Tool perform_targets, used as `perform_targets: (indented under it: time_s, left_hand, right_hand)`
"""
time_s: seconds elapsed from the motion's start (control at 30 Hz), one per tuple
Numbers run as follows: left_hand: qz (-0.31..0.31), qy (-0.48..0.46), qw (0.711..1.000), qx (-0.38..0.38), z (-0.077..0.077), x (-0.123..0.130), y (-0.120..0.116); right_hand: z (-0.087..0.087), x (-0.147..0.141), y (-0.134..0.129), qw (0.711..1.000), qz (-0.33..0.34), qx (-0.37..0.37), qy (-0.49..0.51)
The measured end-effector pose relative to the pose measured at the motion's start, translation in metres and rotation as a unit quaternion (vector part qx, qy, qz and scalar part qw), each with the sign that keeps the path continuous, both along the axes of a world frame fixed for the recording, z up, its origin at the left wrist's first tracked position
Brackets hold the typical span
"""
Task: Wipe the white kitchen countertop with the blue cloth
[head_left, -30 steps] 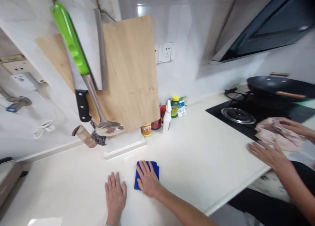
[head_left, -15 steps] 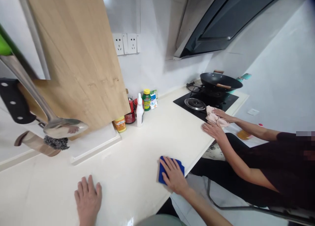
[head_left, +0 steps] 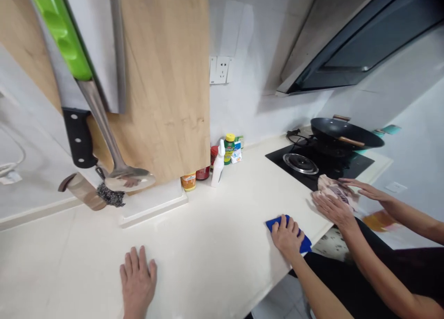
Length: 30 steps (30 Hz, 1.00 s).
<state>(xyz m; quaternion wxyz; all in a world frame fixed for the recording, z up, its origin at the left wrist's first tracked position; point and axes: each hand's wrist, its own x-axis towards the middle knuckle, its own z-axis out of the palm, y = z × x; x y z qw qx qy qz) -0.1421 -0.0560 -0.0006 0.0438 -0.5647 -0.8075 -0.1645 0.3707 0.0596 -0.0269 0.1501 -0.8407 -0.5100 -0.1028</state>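
My right hand presses a blue cloth against the white countertop near its front edge, fingers bent over the cloth. Part of the cloth is hidden beneath the palm. Farther left, my left hand lies flat on the counter with fingers stretched out, holding nothing. Beyond my right hand, another person's two hands rest on a pale pink cloth beside the black cooktop.
A black wok sits on the cooktop under the range hood. Along the wall stand a white spray bottle, a green bottle with yellow cap and jars. A ladle and knife hang before a wooden board.
My right hand has slid the blue cloth rightward along the counter, closer to the other person's hands. Their pink cloth has shifted slightly toward the front edge. The view has turned left.
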Motion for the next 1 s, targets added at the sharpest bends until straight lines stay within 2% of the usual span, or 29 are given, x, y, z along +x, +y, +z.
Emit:
perform_targets:
  time_s: [0.07, 0.13, 0.27, 0.33, 0.43, 0.5, 0.57, 0.67, 0.77, 0.87, 1.0]
  left_hand:
    - [-0.004, 0.003, 1.000, 0.009, -0.002, 0.000, 0.000]
    - [-0.005, 0.007, 1.000, 0.015, -0.003, 0.001, -0.001]
    - [-0.005, 0.022, 1.000, 0.018, -0.003, 0.002, -0.001]
    - [-0.007, 0.030, 0.999, 0.013, -0.002, 0.002, -0.002]
    - [-0.010, 0.042, 0.999, 0.012, 0.000, 0.002, -0.004]
    - [-0.012, 0.049, 0.999, 0.015, 0.000, 0.001, -0.005]
    - [-0.014, 0.053, 0.998, 0.021, -0.001, 0.000, -0.006]
    - [-0.014, 0.054, 0.998, 0.033, -0.004, -0.002, -0.007]
    - [-0.010, 0.047, 0.998, 0.038, -0.007, -0.002, -0.008]
    - [-0.010, 0.034, 0.999, 0.041, -0.007, -0.002, -0.010]
    - [-0.014, 0.022, 0.999, 0.034, -0.005, -0.001, -0.010]
  right_hand:
    - [0.008, -0.023, 0.014, 1.000, -0.011, -0.003, 0.014]
    - [0.015, -0.051, 0.029, 0.999, 0.009, -0.020, 0.026]
    - [0.020, -0.123, 0.056, 0.995, 0.086, -0.045, 0.036]
    - [0.021, -0.166, 0.059, 0.987, 0.144, -0.062, 0.040]
    - [0.027, -0.231, 0.043, 0.956, 0.269, -0.103, 0.048]
    - [0.031, -0.266, 0.020, 0.922, 0.364, -0.122, 0.054]
    - [0.034, -0.288, -0.009, 0.882, 0.450, -0.126, 0.061]
    - [0.037, -0.295, -0.052, 0.827, 0.545, -0.118, 0.065]
    - [0.038, -0.276, -0.086, 0.792, 0.600, -0.100, 0.052]
    - [0.037, -0.243, -0.111, 0.790, 0.606, -0.083, 0.033]
    - [0.028, -0.181, -0.127, 0.816, 0.575, -0.065, -0.003]
